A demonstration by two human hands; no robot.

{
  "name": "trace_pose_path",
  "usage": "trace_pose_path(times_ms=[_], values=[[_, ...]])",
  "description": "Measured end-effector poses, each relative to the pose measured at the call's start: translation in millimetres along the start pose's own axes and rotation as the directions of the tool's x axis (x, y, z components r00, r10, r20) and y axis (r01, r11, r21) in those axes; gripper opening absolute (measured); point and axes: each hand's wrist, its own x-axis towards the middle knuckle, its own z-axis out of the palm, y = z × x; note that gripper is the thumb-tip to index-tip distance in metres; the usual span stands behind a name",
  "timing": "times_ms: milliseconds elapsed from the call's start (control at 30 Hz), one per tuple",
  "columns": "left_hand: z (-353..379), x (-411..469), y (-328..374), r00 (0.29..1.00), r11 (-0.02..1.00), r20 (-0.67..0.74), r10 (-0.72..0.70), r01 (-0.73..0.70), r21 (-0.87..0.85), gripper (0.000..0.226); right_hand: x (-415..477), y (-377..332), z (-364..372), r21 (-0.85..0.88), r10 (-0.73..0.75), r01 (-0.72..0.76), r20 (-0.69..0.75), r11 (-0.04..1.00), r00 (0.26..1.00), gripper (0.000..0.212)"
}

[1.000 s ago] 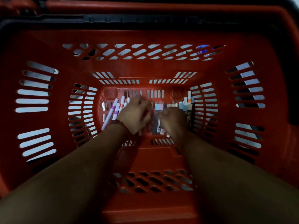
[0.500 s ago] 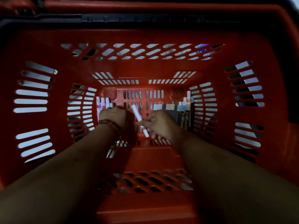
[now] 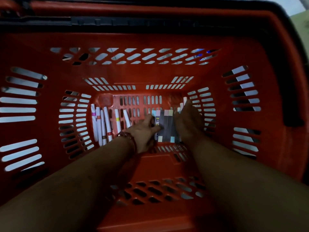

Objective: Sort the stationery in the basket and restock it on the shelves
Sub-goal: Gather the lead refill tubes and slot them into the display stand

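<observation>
Head view: deep in the red basket (image 3: 155, 72), a row of grey pens (image 3: 167, 126) with pastel caps lies on the basket's floor, right of its middle. The left hand (image 3: 143, 131) touches the row's left edge; its grip cannot be told. The right hand (image 3: 187, 121), fingers straight, presses the row's right edge. White markers (image 3: 103, 124) lie by the basket's left wall.

No text legible. Dark pens (image 3: 167, 126): the leftmost bears a small label (image 3: 157, 122) with yellow and white patches, print too small and blurred to read. White pens (image 3: 107, 124): coloured bands only, characters not discernible.
</observation>
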Motion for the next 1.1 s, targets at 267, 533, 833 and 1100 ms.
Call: trace_pose_path(times_ms=[267,533,833,1100], values=[[5.1,6.5,14.5,0.999,0.999,-0.046,-0.024,0.023,-0.028,0.079,-20.7,17.9,6.8,0.444,0.06,-0.059,0.013,0.894,0.998,0.051],[0.5,15.3,29.3,0.83,0.752,-0.182,-0.528,0.356,-0.555,0.058,-30.6,19.8,1.1,0.068,0.022,-0.035,0.18,0.997,0.983,0.037],[9.0,24.0,25.2,0.774,0.593,-0.058,-0.631,0.433,-0.678,0.037,-37.3,-6.6,10.9,-0.097,-0.006,0.019,0.133,0.995,0.991,0.03],[13.7,27.2,23.0,0.784,0.594,-0.014,-0.62,0.458,-0.661,0.028,-29.4,-5.3,26.1,-0.212,0.013,0.01,0.107,0.977,0.994,0.041]])
